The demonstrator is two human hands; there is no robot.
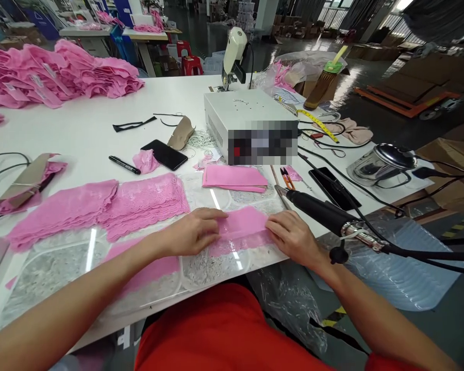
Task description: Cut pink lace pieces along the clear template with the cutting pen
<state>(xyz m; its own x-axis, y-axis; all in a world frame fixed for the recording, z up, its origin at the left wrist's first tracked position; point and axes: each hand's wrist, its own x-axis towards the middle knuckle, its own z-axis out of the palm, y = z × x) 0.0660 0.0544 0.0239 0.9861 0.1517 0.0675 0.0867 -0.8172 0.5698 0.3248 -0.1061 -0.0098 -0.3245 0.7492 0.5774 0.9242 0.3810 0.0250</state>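
Note:
A thin pink fabric piece [243, 222] with a lace-like lower edge lies on the clear mat in front of me. My left hand [196, 232] has its curled fingers on the left end of the piece. At the right end my right hand [292, 234] pinches the edge between thumb and fingers. Just beyond sits a folded stack of pink fabric [235, 178]. Layered pink lace pieces [145, 203] lie left of my left hand, and another flat pink piece [154, 268] is partly under my left forearm. A black-handled tool with a metal tip [320, 210] points in beside my right hand.
Beyond the fabric stands a white box-shaped unit [251, 111]. Orange-handled snips [287, 179], a dark phone [334, 188] and a metal cup [382, 164] are to the right, among cables. Another phone [165, 154] and a marker [124, 165] lie left. A pink garment pile [62, 72] is behind.

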